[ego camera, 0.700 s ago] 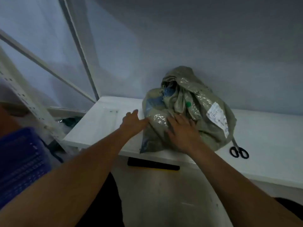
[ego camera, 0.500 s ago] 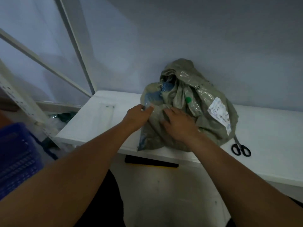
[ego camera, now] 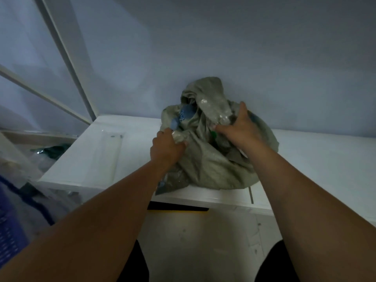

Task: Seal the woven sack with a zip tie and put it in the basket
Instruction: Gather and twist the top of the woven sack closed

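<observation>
Two grips here: blue basket down at eight o'clock, left hand clenching fabric at the woven sack's nine o'clock, sack sitting on the white table against the wall, right hand clutching its one o'clock folds.

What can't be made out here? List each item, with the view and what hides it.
1. Zip tie: head view, none can be made out; the grip of the left hand and right hand covers the bunched top of the sack.
2. Sack's contents: head view, hidden by its fabric.
3. Basket: head view, cut off by the left edge and blurred.
</observation>
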The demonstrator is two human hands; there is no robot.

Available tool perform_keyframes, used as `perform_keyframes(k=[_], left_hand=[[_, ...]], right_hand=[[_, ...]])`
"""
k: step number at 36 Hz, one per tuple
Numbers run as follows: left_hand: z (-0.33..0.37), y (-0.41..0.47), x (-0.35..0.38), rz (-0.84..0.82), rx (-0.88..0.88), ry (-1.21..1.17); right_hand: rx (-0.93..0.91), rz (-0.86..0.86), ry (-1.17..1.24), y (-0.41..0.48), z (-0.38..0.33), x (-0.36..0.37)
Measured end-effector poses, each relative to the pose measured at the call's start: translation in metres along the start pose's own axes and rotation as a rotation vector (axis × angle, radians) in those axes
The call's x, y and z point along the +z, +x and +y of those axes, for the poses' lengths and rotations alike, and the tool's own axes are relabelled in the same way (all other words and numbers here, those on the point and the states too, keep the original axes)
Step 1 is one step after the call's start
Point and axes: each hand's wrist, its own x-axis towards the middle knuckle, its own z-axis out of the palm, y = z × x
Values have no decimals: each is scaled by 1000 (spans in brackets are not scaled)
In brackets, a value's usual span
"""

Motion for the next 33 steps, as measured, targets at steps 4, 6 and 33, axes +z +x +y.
perform_keyframes(k=[4, 6, 33], left_hand=[[-5, 13, -2, -28, -53, 72], [-7, 16, -3, -17, -77, 117], [55, 8, 10, -96, 268, -576]], right_hand=[[95, -112, 27, 6, -6, 0], [146, -142, 6, 11, -8, 4], [245, -130, -22, -8, -22, -16]])
